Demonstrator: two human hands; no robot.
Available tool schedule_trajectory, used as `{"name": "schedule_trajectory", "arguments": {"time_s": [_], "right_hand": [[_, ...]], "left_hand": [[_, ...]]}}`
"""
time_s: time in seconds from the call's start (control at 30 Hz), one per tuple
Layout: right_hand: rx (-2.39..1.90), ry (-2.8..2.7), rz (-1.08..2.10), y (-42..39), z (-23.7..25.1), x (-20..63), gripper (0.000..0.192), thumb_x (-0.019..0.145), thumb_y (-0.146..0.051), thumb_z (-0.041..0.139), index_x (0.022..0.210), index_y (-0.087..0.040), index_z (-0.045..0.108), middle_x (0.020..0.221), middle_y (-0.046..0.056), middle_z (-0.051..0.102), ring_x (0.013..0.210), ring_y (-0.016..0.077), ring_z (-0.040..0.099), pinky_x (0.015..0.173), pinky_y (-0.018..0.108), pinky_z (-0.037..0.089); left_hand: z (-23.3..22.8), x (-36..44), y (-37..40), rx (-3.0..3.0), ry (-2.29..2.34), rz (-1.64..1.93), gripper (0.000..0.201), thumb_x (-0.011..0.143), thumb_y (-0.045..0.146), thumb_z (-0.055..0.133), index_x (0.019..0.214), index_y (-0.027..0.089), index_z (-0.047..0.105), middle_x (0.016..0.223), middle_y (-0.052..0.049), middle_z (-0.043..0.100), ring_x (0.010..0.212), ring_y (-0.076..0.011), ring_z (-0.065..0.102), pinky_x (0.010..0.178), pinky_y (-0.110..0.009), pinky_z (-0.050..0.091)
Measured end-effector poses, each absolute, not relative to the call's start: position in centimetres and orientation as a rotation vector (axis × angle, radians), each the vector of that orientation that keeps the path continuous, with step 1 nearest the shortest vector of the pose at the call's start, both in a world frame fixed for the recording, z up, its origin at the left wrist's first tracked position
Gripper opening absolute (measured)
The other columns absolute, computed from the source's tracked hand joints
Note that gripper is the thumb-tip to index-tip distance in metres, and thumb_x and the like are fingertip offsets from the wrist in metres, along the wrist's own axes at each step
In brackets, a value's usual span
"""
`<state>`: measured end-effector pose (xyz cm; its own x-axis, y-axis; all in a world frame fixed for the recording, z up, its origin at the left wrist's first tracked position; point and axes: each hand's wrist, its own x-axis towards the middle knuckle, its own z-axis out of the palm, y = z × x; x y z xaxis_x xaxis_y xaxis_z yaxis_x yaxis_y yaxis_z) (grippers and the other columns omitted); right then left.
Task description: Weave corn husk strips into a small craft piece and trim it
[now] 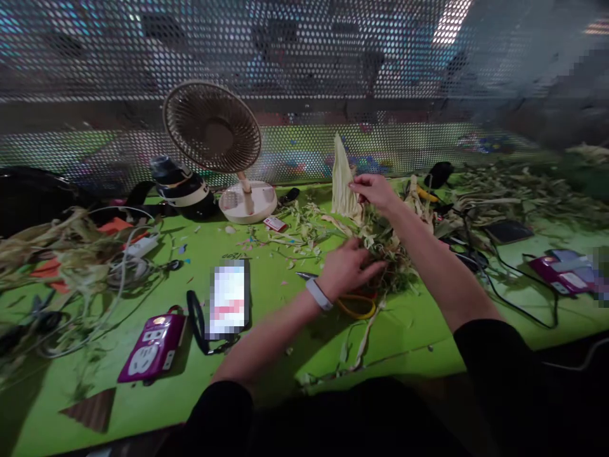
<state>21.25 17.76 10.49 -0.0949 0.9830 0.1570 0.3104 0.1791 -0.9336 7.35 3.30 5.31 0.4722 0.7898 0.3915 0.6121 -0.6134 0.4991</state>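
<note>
Taking the left hand as the clock's centre, with twelve pointing away from the person, the bright green tabletop carries everything. Between ten and eleven, well apart, stands a beige round-caged plastic fan. At three o'clock, a tangled heap of dull green and straw-coloured plant shreds looks light and springy, likely to snag and shed bits; it is best gathered with spread fingers.

At twelve o'clock, upright and narrowing to a point, is a tall pale-cream ribbed leaf, apparently dried corn husk. It should weigh next to nothing, papery and fairly stiff along its ribs, prone to split lengthwise, with little slip. The broad lower part is the safer hold; the thin tip would bend or tear.

The right hand pinches it by the three-o'clock edge, below mid-height, between thumb and fingers. The left hand lies over the near side of the heap, thumb spread from the fingers; I cannot tell whether it grasps anything. Just beside it at six o'clock shows a yellow loop-shaped handle.
</note>
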Motion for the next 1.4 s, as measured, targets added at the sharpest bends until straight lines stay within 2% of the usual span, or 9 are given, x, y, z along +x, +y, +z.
{"name": "schedule_trajectory", "arguments": {"time_s": [0.1,0.2,0.37,0.53,0.77,0.87,1.13,1.3,1.4], "right_hand": [[-1.217,-1.507,1.085,14.7,10.5,21.4,0.019,0.071,-0.026,0.072,0.068,-0.017,0.057,0.047,-0.008,0.046,0.039,0.0044,0.043,0.038,0.017,0.031],[-1.18,-1.492,1.192,12.1,10.3,20.8,0.018,0.071,-0.027,0.073,0.069,-0.016,0.059,0.046,-0.008,0.047,0.039,0.004,0.043,0.038,0.016,0.03],[-1.128,-1.416,1.307,9.8,8.6,19.3,0.023,0.072,-0.035,0.073,0.071,-0.016,0.059,0.041,-0.007,0.047,0.036,0.0046,0.041,0.037,0.016,0.026],[-1.072,-1.284,1.422,9.4,7.3,18.7,0.031,0.066,-0.041,0.077,0.069,-0.018,0.056,0.043,-0.007,0.049,0.038,0.0053,0.044,0.037,0.016,0.026],[-1.046,-1.233,1.534,9.2,6.1,18.7,0.039,0.06,-0.048,0.08,0.07,-0.018,0.056,0.049,-0.006,0.053,0.042,0.0062,0.049,0.038,0.017,0.027],[-1.041,-1.231,1.561,9.3,5.9,18.7,0.044,0.056,-0.05,0.082,0.069,-0.017,0.056,0.051,-0.006,0.055,0.042,0.0053,0.049,0.038,0.016,0.026],[-1.087,-1.261,1.489,9.6,6.1,19.0,0.049,0.062,-0.061,0.075,0.079,-0.017,0.06,0.078,0.0,0.066,0.049,0.0051,0.054,0.039,0.017,0.031],[-1.207,-1.424,1.362,9.3,5.9,18.6,0.04,0.057,-0.047,0.082,0.073,-0.018,0.057,0.055,-0.007,0.054,0.043,0.0059,0.046,0.04,0.019,0.031],[-1.192,-1.429,1.296,9.5,5.7,18.8,0.029,0.064,-0.041,0.076,0.069,-0.018,0.058,0.047,-0.009,0.048,0.04,0.0059,0.041,0.04,0.02,0.028]], "left_hand": [[7.0,5.5,5.0,2.144,1.405,1.345,0.038,0.086,0.052,0.056,0.077,0.015,0.063,0.085,-0.009,0.062,0.082,-0.0194,0.06,0.076,-0.033,0.047],[7.5,3.8,7.2,1.598,1.346,1.694,0.043,0.072,0.047,0.074,0.099,0.017,0.059,0.102,-0.009,0.062,0.089,-0.0171,0.059,0.074,-0.028,0.047],[6.9,2.5,8.3,1.195,1.032,1.375,0.033,0.067,0.042,0.077,0.076,0.014,0.062,0.068,0.001,0.061,0.058,-0.0079,0.051,0.055,-0.02,0.04],[5.9,1.5,7.7,1.03,1.032,1.395,0.033,0.062,0.042,0.081,0.068,0.015,0.062,0.059,0.004,0.058,0.05,-0.0046,0.045,0.048,-0.017,0.034],[4.7,1.6,8.3,0.955,0.97,1.436,0.036,0.062,0.047,0.08,0.069,0.015,0.065,0.062,0.004,0.06,0.058,-0.0058,0.052,0.057,-0.017,0.041],[4.6,1.6,8.3,0.98,0.963,1.416,0.038,0.063,0.049,0.08,0.066,0.015,0.062,0.058,0.005,0.057,0.055,-0.0051,0.049,0.053,-0.017,0.038],[4.5,1.4,8.2,1.027,0.968,1.308,0.047,0.055,0.05,0.083,0.076,0.018,0.057,0.064,0.005,0.062,0.051,-0.005,0.052,0.05,-0.017,0.042],[4.4,1.2,8.2,1.066,0.994,1.247,0.045,0.059,0.049,0.08,0.086,0.019,0.059,0.066,0.005,0.063,0.052,-0.0062,0.054,0.049,-0.018,0.046],[4.6,0.8,8.2,1.065,0.987,1.222,0.042,0.061,0.047,0.08,0.084,0.018,0.061,0.065,0.004,0.062,0.052,-0.0061,0.054,0.047,-0.017,0.047]]}}
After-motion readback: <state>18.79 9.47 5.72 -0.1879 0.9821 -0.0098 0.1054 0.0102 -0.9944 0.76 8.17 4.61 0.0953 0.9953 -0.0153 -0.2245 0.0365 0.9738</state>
